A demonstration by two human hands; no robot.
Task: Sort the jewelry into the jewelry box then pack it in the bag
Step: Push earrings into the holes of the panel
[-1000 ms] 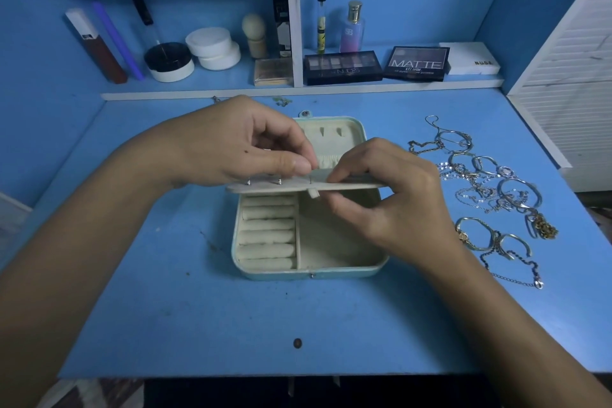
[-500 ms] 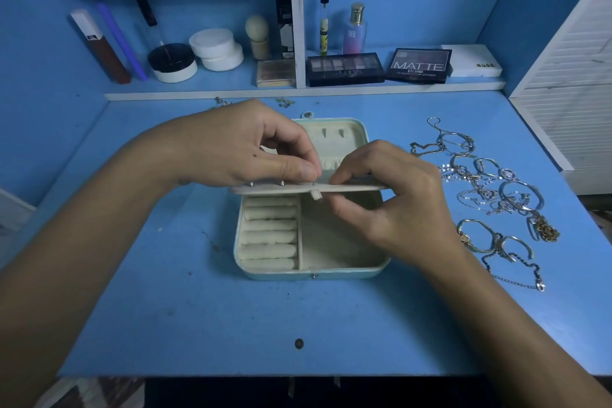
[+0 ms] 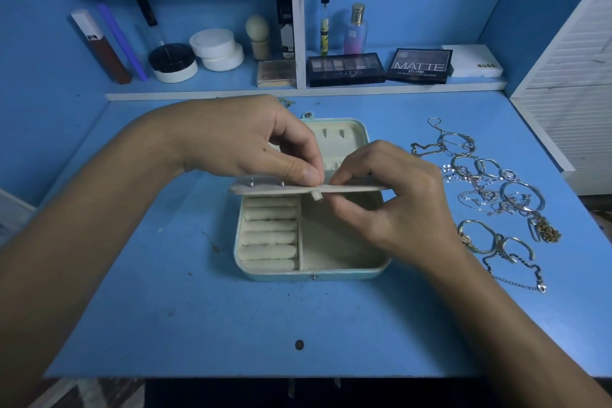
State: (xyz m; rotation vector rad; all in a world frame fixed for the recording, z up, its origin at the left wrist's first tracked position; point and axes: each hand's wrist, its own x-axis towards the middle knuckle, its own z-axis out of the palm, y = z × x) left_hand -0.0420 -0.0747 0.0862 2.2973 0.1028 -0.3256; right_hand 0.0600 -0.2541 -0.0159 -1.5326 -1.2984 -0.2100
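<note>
A pale teal jewelry box (image 3: 311, 275) lies open at the middle of the blue desk, with cream ring rolls on its left and a bare compartment on its right. Across its middle a cream earring panel (image 3: 275, 189) is lifted nearly level, two stud posts poking through it. My left hand (image 3: 251, 142) pinches the panel from above with thumb and fingers. My right hand (image 3: 397, 202) pinches the panel's right half, one finger above and the thumb below. A pile of silver and gold jewelry (image 3: 490, 195) lies on the desk to the right of the box. No bag is in view.
A low shelf behind the desk holds makeup palettes (image 3: 346, 68), white jars (image 3: 217, 48), a perfume bottle (image 3: 355, 30) and tubes. A white slatted door (image 3: 576, 83) stands at the right. Bare blue desk lies in front of the box.
Both hands keep their pinch on the earring panel. The fingertips have shifted slightly closer together at the panel's middle.
</note>
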